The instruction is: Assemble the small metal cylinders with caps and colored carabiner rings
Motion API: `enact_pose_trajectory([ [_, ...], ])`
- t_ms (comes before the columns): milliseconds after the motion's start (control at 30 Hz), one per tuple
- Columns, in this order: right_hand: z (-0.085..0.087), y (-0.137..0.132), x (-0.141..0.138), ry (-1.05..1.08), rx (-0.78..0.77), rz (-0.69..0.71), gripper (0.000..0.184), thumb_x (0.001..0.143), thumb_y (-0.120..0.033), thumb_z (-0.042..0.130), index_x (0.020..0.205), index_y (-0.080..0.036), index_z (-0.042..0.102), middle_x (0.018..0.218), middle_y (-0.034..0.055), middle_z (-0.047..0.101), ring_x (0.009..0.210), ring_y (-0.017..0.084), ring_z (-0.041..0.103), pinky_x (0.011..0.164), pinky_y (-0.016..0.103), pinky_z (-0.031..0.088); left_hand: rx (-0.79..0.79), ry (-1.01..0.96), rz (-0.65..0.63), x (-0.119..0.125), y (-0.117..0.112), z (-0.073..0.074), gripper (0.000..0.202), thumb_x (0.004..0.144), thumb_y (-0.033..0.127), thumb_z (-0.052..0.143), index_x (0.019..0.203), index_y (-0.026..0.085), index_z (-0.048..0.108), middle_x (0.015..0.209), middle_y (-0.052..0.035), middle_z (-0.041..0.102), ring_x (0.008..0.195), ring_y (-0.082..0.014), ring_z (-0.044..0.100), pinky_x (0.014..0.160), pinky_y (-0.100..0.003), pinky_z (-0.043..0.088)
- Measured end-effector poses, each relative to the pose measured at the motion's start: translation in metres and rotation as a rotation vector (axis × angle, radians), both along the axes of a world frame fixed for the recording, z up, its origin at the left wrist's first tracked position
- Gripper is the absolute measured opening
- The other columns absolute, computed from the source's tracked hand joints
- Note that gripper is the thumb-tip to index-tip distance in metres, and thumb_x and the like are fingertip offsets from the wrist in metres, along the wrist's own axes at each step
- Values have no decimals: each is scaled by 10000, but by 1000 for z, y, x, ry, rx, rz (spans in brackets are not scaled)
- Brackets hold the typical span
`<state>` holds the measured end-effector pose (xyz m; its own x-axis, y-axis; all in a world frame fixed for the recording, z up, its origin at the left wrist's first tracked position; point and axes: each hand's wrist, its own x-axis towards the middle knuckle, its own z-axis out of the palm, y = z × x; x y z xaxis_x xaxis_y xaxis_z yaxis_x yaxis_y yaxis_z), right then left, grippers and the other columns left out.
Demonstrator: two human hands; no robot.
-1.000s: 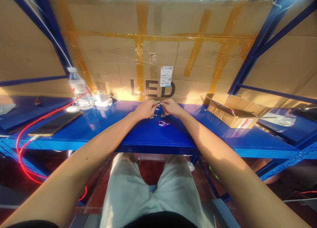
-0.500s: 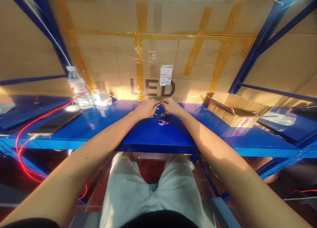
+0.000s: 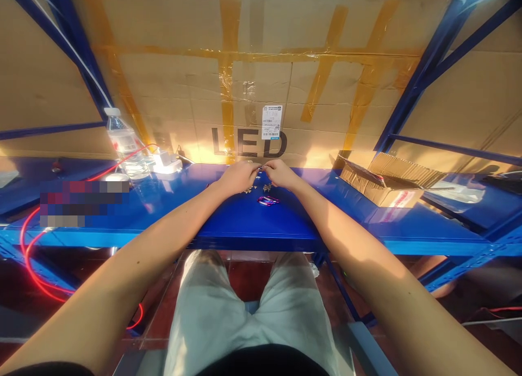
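Note:
My left hand (image 3: 240, 177) and my right hand (image 3: 280, 173) meet close together over the far part of the blue table (image 3: 261, 223). Fingers on both sides are pinched around something small at the fingertips, too tiny to make out. Just below them lie small gold-coloured metal pieces (image 3: 267, 188), some partly behind my left hand. Nearer to me on the tabletop is a shiny purple-blue looped item (image 3: 268, 201), its kind unclear.
A cardboard sheet (image 3: 175, 104) stands behind the table. On the left are a water bottle (image 3: 126, 147), a white plug block (image 3: 166, 162) and a red glowing cable (image 3: 23, 240). An open cardboard box (image 3: 383, 185) sits at the right.
Both hands stay pinched together in nearly the same place, with a slight shift of the fingers. The whole view has moved a little; the pieces on the table look unmoved.

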<state>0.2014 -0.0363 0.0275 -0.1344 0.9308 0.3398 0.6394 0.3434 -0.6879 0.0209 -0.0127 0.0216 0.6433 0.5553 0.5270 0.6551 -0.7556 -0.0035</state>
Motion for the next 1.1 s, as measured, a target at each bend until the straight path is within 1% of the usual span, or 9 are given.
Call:
enact_pose_trajectory([
  [200, -1, 3, 0, -69, 41, -4, 316, 980, -126, 451, 682, -181, 540, 567, -12, 488, 617, 153, 498, 636, 278, 379, 0, 21, 15, 2, -3, 1, 403, 1026, 195, 426, 1274, 164, 742, 1151, -145, 790, 1049, -302, 739, 896, -429, 566],
  [333, -2, 8, -1, -136, 106, 9, 295, 922, -62, 465, 664, -174, 554, 656, 18, 563, 682, 157, 515, 664, 284, 374, -32, 42, 60, 5, -6, 3, 406, 1028, 199, 413, 1261, 156, 742, 1148, -152, 790, 1048, -317, 738, 882, -432, 566],
  [433, -4, 9, -4, -100, 114, 13, 316, 894, -27, 460, 626, -181, 525, 646, 25, 546, 668, 150, 495, 647, 278, 371, -59, 46, 99, 7, -5, 4, 395, 1031, 204, 408, 1226, 149, 747, 1147, -158, 786, 1061, -318, 734, 903, -429, 561],
  [567, -5, 5, -7, 276, -122, -41, 271, 893, -63, 457, 667, -214, 458, 517, -37, 374, 488, 119, 350, 482, 246, 280, -91, -6, 131, 5, -3, 3, 376, 1033, 223, 422, 1264, 160, 712, 1195, -153, 771, 1106, -308, 718, 933, -422, 552],
  [667, -4, -1, -7, 556, -323, 76, 271, 867, -72, 478, 688, -234, 355, 506, -82, 266, 438, 80, 204, 423, 208, 156, -91, -34, 123, 3, -4, 2, 364, 1025, 265, 473, 1321, 174, 664, 1221, -144, 762, 1108, -305, 713, 923, -415, 551],
  [733, -2, -4, -7, 625, -427, 156, 267, 875, -69, 466, 699, -231, 349, 512, -88, 260, 432, 69, 178, 410, 193, 138, -64, -22, 90, 2, -4, 1, 349, 1020, 280, 501, 1320, 189, 655, 1225, -134, 760, 1116, -299, 708, 927, -405, 545],
  [833, -1, -7, -5, 608, -471, 199, 253, 916, -74, 462, 718, -218, 394, 520, -75, 307, 418, 73, 246, 385, 184, 187, 1, -2, 53, 0, -2, 0, 292, 1014, 242, 501, 1238, 198, 683, 1205, -133, 758, 1137, -290, 696, 941, -391, 531],
  [1000, -1, -9, -3, 360, -348, 236, 225, 998, -141, 572, 780, -180, 532, 576, -27, 477, 476, 108, 490, 399, 200, 398, 43, 32, 53, -7, 3, 2, 255, 996, 212, 497, 1148, 205, 702, 1102, -130, 769, 1045, -304, 713, 862, -387, 522],
  [1100, -1, -10, -3, 249, -303, 271, 259, 1022, -163, 599, 769, -173, 544, 579, -22, 531, 459, 93, 502, 433, 204, 446, 36, 56, 58, -11, 5, 5, 252, 985, 207, 494, 1108, 205, 713, 1038, -126, 775, 994, -311, 721, 821, -383, 513],
])
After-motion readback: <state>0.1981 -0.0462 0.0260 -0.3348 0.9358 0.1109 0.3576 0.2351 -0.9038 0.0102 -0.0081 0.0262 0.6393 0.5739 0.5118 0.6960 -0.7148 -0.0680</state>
